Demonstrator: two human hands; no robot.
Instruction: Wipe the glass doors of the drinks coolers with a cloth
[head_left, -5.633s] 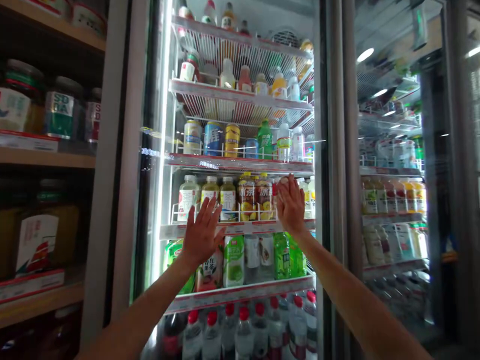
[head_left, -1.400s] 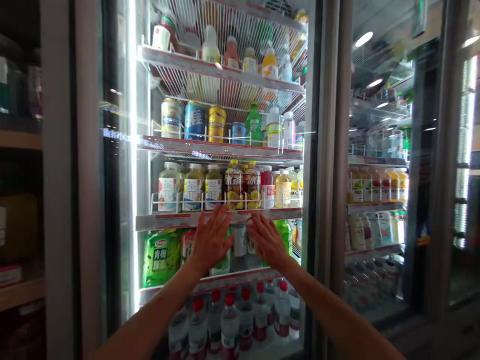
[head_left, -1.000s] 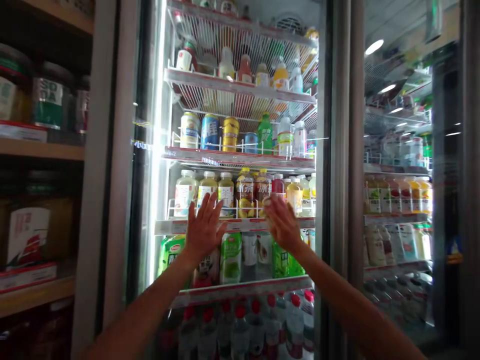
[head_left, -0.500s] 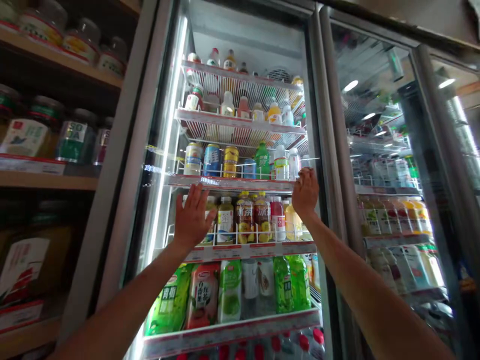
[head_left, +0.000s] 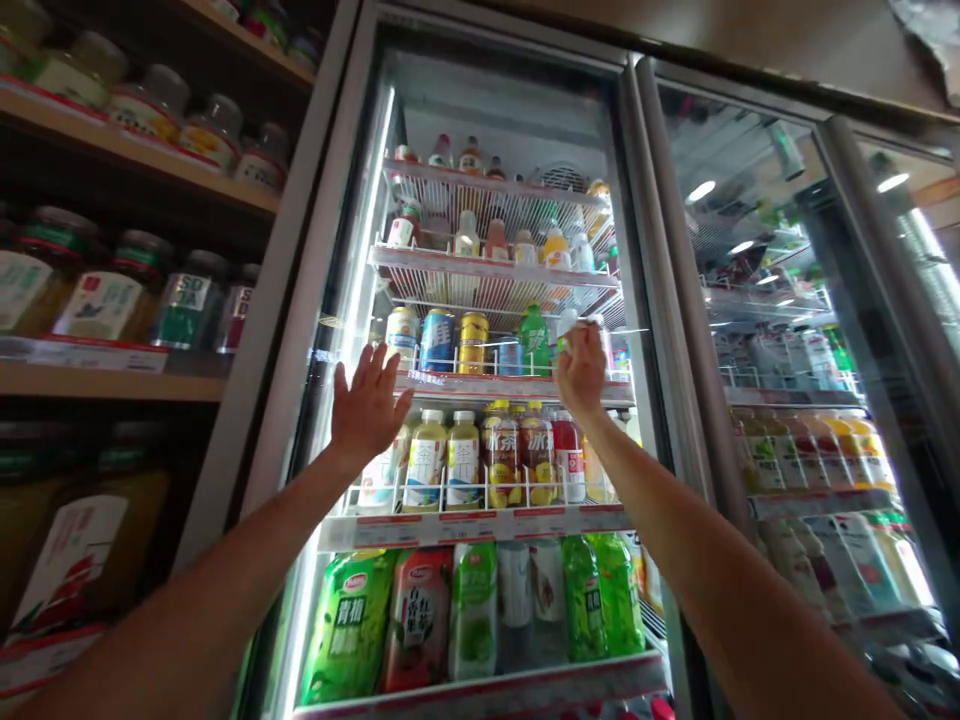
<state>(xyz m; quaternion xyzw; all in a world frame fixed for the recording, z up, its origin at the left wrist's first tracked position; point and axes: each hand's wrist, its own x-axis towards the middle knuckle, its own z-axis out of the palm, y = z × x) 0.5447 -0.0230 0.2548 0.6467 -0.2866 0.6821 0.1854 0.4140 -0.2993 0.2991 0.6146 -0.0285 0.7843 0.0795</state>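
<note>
My left hand is raised in front of the lit drinks fridge's glass door, palm forward, fingers spread, nothing in it. It seems to rest on the glass; contact is not certain. My right hand is up on the right side of the same door, its fingers bent and drawn together. Whatever it holds, if anything, is hidden. Behind the glass, near the left hand, are pale tea bottles and a blue can. A green bottle and a red-labelled bottle stand near the right hand.
Large green and red drink bottles fill a lower fridge shelf. A wooden shelf with jars and bottles stands at the left. A metal door frame separates a second glass-fronted fridge on the right.
The view has tilted up, showing the fridge's top. Against the shelves, both hands moved from the lower middle rows up toward the can row and apart; lately the right hand shifted slightly left.
</note>
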